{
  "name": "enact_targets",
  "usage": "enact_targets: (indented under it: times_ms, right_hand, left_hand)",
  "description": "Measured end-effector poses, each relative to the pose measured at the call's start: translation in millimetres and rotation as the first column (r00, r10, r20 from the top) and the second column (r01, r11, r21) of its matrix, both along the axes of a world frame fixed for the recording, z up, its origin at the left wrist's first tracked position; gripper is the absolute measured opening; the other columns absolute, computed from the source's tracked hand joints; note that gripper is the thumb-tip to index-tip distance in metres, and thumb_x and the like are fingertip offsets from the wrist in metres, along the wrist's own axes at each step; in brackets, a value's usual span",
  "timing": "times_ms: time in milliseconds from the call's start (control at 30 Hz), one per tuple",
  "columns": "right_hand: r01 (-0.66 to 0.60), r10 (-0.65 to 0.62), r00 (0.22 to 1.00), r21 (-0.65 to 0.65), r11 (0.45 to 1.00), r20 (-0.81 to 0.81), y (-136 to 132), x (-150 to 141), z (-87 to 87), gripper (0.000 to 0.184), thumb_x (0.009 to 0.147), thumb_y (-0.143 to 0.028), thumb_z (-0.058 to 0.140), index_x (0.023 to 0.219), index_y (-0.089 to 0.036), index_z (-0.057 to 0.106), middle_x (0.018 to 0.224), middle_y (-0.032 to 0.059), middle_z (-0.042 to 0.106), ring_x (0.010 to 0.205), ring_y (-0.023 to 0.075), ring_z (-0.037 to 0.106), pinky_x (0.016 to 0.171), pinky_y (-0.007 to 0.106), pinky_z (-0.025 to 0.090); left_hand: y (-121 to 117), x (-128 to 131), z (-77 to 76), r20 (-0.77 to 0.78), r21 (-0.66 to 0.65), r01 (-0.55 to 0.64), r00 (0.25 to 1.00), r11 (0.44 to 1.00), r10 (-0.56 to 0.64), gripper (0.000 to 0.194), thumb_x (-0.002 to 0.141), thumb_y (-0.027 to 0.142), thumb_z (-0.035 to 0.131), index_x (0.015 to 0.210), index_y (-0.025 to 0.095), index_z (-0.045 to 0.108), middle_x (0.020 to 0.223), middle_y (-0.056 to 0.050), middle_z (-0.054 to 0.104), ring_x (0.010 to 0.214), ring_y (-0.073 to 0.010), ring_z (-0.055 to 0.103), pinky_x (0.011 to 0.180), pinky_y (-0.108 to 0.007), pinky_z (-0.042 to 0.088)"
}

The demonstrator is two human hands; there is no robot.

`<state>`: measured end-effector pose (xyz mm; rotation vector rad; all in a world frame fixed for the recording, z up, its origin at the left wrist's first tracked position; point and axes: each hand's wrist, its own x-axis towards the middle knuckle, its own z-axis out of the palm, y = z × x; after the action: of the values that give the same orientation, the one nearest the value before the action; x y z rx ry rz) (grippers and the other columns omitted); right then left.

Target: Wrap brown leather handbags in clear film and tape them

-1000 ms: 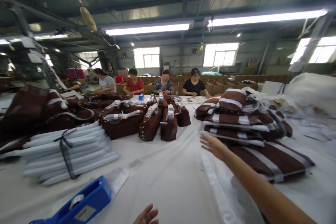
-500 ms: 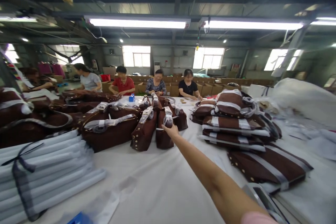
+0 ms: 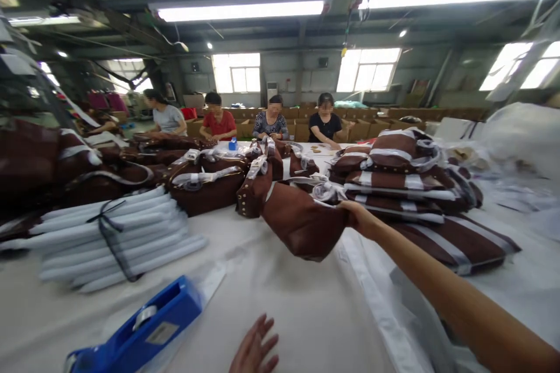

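Note:
Stretched out from the right, my right hand (image 3: 359, 219) is closed on the right end of a brown handbag (image 3: 301, 224). The bag hangs tilted over the white table (image 3: 280, 309), its broad side toward me and its handle wrapped in clear plastic. My left hand (image 3: 256, 348) shows at the bottom edge, fingers apart, palm over the table with nothing in it. To its left lies a blue tape dispenser (image 3: 144, 326) with a roll of tape in it. Another brown handbag (image 3: 254, 189) stands just behind the held one.
A bundle of white rolls (image 3: 131, 239) tied with black ribbon lies at the left. More brown bags (image 3: 205, 183) crowd the back left, and a stack of flat brown bags (image 3: 394, 178) rises at the right. Several people sit working across the table.
My right hand has pulled the handbag out of the row, toward me and to the right. My left hand has come into view, and the tape dispenser now shows more fully.

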<state>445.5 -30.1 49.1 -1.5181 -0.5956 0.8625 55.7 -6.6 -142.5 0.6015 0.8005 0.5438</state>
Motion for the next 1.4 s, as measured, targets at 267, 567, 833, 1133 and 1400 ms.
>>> enact_targets:
  times_ms: [267, 567, 833, 1133, 1400]
  right_hand:
    - [-0.186, 0.147, 0.939, -0.100, 0.977, -0.311, -95, -53, -45.5, 0.032, 0.080, -0.046, 0.067, 0.090, -0.016, 0.072, 0.088, 0.0100, 0.077, 0.075, 0.0259, 0.073, 0.070, 0.036, 0.060]
    - [-0.094, 0.062, 0.861, 0.039, 0.995, 0.505, -136, -120, -45.2, 0.048, 0.075, -0.041, 0.080, 0.121, -0.030, 0.070, 0.137, 0.0016, 0.062, 0.137, 0.0309, 0.046, 0.122, 0.049, 0.025]
    - [-0.431, 0.357, 0.097, -0.284, 0.857, 0.929, -155, -172, -77.2, 0.100, 0.075, -0.031, 0.080, 0.158, -0.026, 0.024, 0.163, 0.0080, 0.023, 0.149, 0.0340, 0.022, 0.122, 0.056, 0.023]
    - [-0.335, 0.232, 0.010, -0.216, 0.917, 0.973, -159, -177, -130.6, 0.079, 0.089, -0.005, 0.052, 0.156, -0.037, 0.023, 0.158, 0.0024, 0.034, 0.146, 0.0304, 0.031, 0.116, 0.056, 0.037]
    - [-0.291, 0.139, 0.094, -0.106, 0.951, 0.986, -161, -185, -164.3, 0.066, 0.097, -0.004, 0.032, 0.152, -0.040, 0.031, 0.153, 0.0014, 0.042, 0.142, 0.0269, 0.036, 0.115, 0.056, 0.037]
  left_hand:
    - [-12, -24, 76.8, 0.037, 0.129, -0.233, 0.972, 0.964, 0.231, 0.061, 0.091, 0.068, 0.049, 0.139, 0.031, 0.052, 0.137, -0.008, 0.061, 0.122, -0.0297, 0.060, 0.092, -0.045, 0.055]
    - [-21, -69, 78.4, -0.440, 0.863, 0.251, 0.798, 0.438, 0.411, 0.058, 0.094, 0.051, 0.057, 0.145, 0.028, 0.045, 0.153, -0.009, 0.045, 0.144, -0.0277, 0.038, 0.118, -0.048, 0.032]
    - [8, -29, 128.0, -0.669, 0.535, 0.669, 0.708, -0.515, 0.226, 0.092, 0.078, 0.035, 0.081, 0.154, 0.030, 0.030, 0.159, -0.010, 0.034, 0.147, -0.0315, 0.030, 0.119, -0.053, 0.027]
    - [8, -36, 71.3, -0.534, 0.537, 0.602, 0.785, -0.590, 0.315, 0.073, 0.087, 0.002, 0.050, 0.152, 0.033, 0.034, 0.159, -0.006, 0.034, 0.147, -0.0303, 0.031, 0.114, -0.056, 0.037]
    - [5, -31, 28.6, -0.364, 0.562, 0.530, 0.848, -0.635, 0.385, 0.061, 0.096, 0.007, 0.042, 0.150, 0.036, 0.038, 0.153, -0.005, 0.044, 0.145, -0.0290, 0.034, 0.115, -0.057, 0.036]
